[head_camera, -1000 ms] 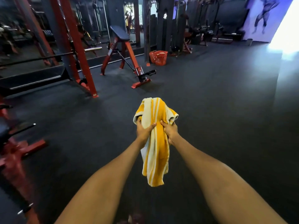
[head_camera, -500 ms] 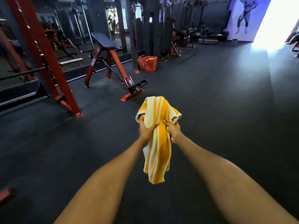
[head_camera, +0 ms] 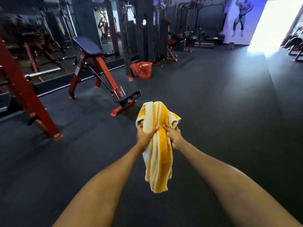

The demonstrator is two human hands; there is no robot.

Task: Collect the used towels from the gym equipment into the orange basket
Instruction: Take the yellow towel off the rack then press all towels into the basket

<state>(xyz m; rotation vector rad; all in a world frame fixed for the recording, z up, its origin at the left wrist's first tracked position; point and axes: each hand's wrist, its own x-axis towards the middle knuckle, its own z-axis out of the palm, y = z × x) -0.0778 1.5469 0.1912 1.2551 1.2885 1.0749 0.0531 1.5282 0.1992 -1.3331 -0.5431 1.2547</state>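
Grip: both hands hold one bunched towel (head_camera: 158,145) out in front at arm's length, fingers curled into the cloth.
Left hand: the left hand (head_camera: 144,136) clutches the towel's left side, thumb laid across the front folds.
Right hand: the right hand (head_camera: 174,136) grips the right side just beside the left, thumb pressed into the yellow stripe.
Towel: yellow with white stripes, humped in a loose mound above the hands and hanging in a long tail below them, clear of the floor.
Forearms: both bare, reaching in from the bottom edge and converging on the towel.
Floor: dark rubber matting (head_camera: 221,112) spreads beneath and ahead.
Orange basket: the orange basket (head_camera: 145,70) stands on the floor well ahead and slightly left of the towel, against a dark pillar, with something pale showing at its rim; what it is cannot be told.
Bench: a red-framed bench (head_camera: 98,72) with a dark pad stands left of the basket, its foot nearest the towel.
Rack: a red upright (head_camera: 27,95) slants along the left edge.
Far wall: a painted muscular figure (head_camera: 241,17) beside a bright opening at upper right.
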